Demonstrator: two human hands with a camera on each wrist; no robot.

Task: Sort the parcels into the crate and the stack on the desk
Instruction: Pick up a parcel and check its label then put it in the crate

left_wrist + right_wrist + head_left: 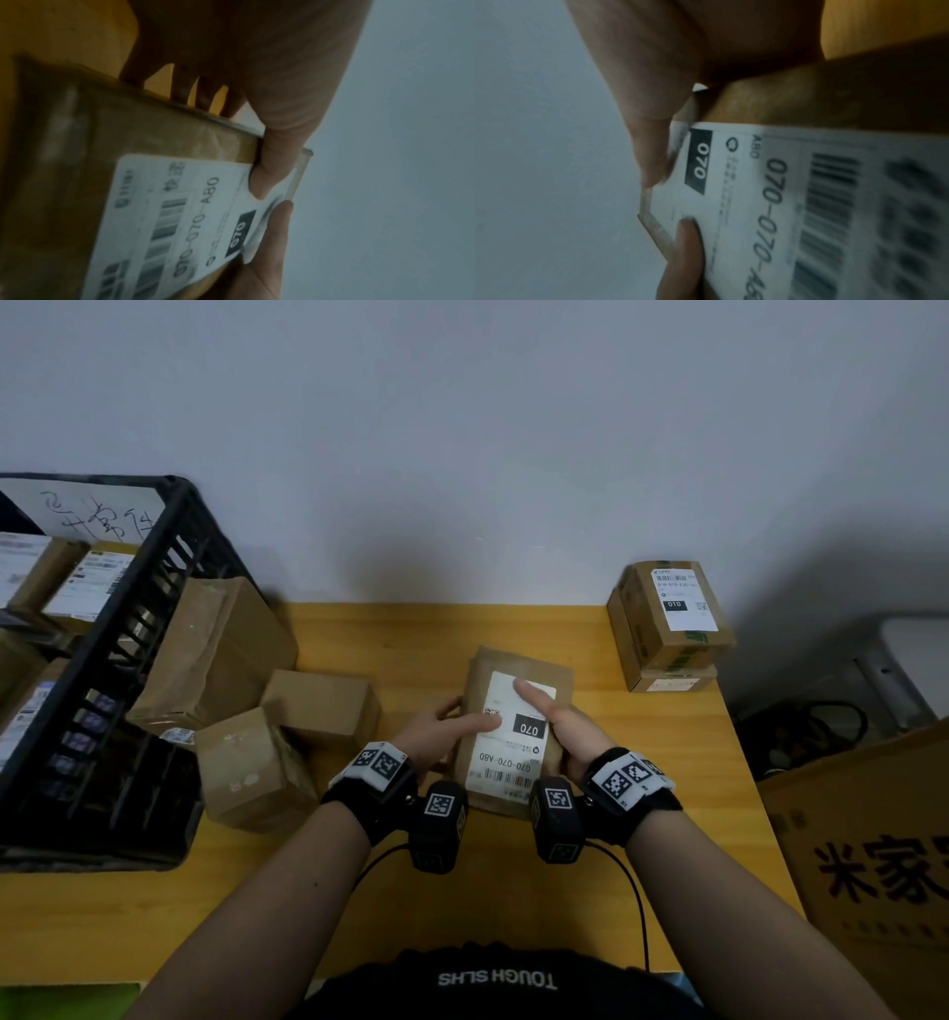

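Brown paper parcel (513, 731), white label reading 070, gripped by left hand (436, 737) and right hand (570, 726).

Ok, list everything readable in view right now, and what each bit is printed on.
"070": black patch on the held parcel's label.
"070-070-A80": same label, above its barcode; the fine print is blurred.
"010": black patch on the stack's top box label; the long code above is too small.
"TOUGH SLHS": person's black shirt.
"米家": big carton, cut off.
Handwriting on the crate's sheet: unreadable.
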